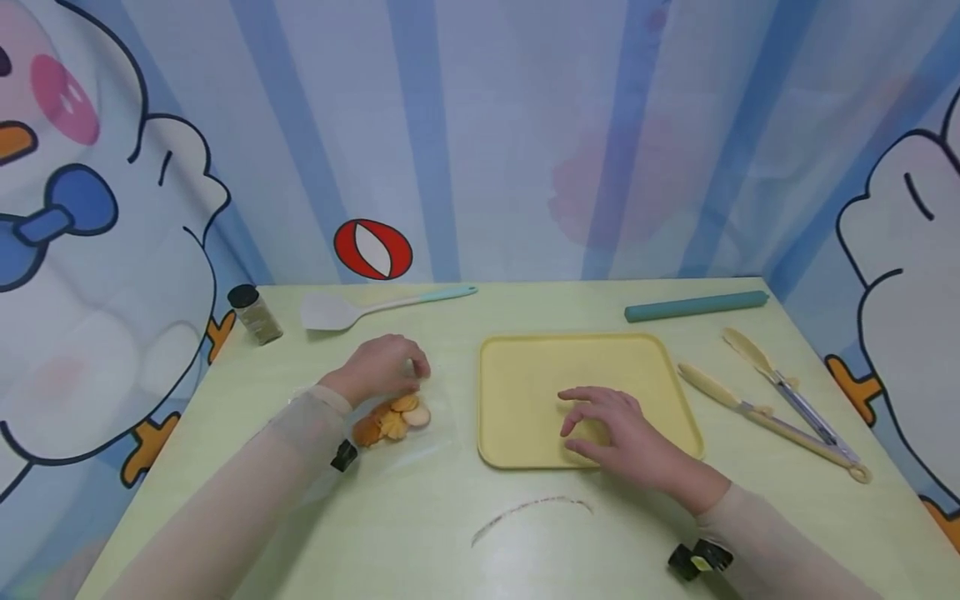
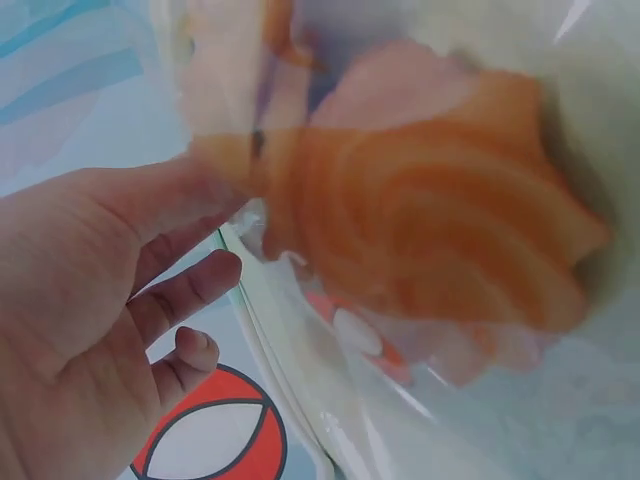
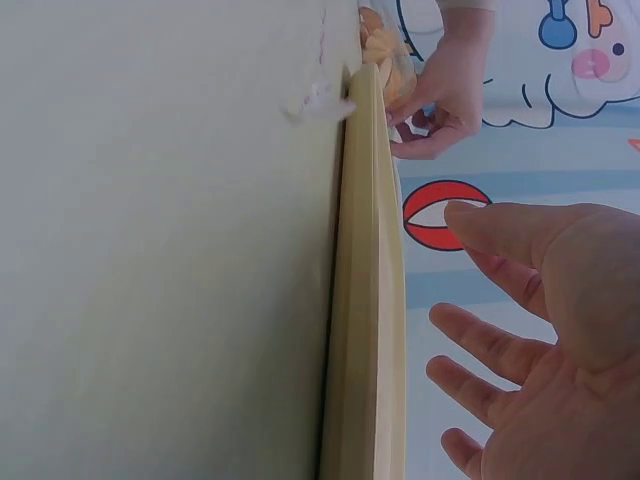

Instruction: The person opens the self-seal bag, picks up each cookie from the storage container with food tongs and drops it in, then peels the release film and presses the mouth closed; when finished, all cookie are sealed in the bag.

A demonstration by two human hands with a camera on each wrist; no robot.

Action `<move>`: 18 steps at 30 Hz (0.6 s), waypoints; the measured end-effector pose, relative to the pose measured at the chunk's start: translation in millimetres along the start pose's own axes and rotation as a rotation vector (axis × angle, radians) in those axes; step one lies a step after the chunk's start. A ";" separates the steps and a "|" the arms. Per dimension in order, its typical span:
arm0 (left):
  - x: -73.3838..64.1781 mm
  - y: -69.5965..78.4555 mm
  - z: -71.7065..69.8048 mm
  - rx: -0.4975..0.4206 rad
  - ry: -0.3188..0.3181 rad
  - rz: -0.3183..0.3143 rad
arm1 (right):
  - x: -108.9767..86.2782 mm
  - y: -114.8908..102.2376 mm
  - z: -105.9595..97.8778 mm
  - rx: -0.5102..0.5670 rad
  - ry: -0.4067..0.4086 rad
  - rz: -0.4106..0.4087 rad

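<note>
On the left of the table lies a clear plastic bag with several orange-brown and pale cookies in it. My left hand is at the bag's far side. In the left wrist view, thumb and index finger pinch the edge of the film, other fingers loosely bent, and a swirled cookie shows large through the plastic. My right hand hovers above the yellow tray, fingers spread and slightly bent, nothing in them. The right wrist view shows it beside the tray's raised rim.
Behind the bag lie a white spatula with a pale blue handle end and a black-capped seasoning jar. A teal rolling pin is at the back right, tongs right of the tray. A dark curved mark crosses the front tabletop.
</note>
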State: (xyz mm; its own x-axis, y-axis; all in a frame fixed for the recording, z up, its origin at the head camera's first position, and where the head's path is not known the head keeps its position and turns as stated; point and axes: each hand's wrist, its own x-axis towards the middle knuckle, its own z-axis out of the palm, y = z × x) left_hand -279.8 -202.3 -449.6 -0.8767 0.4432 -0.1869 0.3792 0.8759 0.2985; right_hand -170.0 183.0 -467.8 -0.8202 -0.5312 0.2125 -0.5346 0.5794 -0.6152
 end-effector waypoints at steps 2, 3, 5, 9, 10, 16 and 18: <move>-0.1 0.3 -1.1 -0.031 0.001 -0.009 | 6.7 1.9 -0.6 -0.004 0.003 -0.013; -0.1 -0.4 -1.6 -0.051 0.002 -0.013 | 10.1 2.8 -0.8 -0.007 0.006 -0.020; -1.5 -2.9 -2.8 -0.096 0.009 -0.023 | 17.0 3.3 0.0 -0.012 0.015 -0.040; -2.2 -10.6 -7.5 -0.147 0.039 -0.046 | 30.9 3.3 0.6 -0.014 0.022 -0.074; -2.0 -12.6 -9.0 -0.154 0.046 -0.052 | 34.5 3.0 0.7 -0.016 0.021 -0.080; 2.9 -24.0 -14.5 -0.186 0.030 -0.045 | 53.3 0.3 2.7 0.001 -0.008 -0.052; 5.3 -24.3 -15.2 -0.196 0.009 -0.051 | 59.3 -0.6 4.6 0.004 -0.014 -0.042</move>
State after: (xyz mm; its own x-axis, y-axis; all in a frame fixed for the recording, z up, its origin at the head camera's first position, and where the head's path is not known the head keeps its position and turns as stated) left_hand -298.2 -224.2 -443.7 -0.8964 0.3964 -0.1982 0.2700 0.8431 0.4651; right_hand -217.4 148.3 -458.4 -0.7939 -0.5640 0.2273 -0.5677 0.5535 -0.6093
